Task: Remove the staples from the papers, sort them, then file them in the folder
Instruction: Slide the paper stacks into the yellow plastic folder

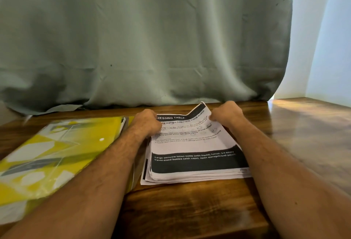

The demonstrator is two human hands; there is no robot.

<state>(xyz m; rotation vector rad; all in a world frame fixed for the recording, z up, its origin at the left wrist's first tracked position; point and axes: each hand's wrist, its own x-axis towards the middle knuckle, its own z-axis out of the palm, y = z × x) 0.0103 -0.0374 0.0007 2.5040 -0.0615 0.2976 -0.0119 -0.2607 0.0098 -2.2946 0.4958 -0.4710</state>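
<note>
Head view: your wooden table meets a green curtain. The papers lie between your forearms; left hand and right hand both pinch their far edge. The folder lies left of your left hand.

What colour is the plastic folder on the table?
Yellow plastic folder with white and grey shapes, seen in the head view.

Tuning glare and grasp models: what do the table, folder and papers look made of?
Table: looks like wood or wood veneer, glossy; grain shows and window light reflects off it.
Folder: likely thin plastic, shiny yellow print.
Papers: ordinary printed paper, matte; top corner curls up.
</note>
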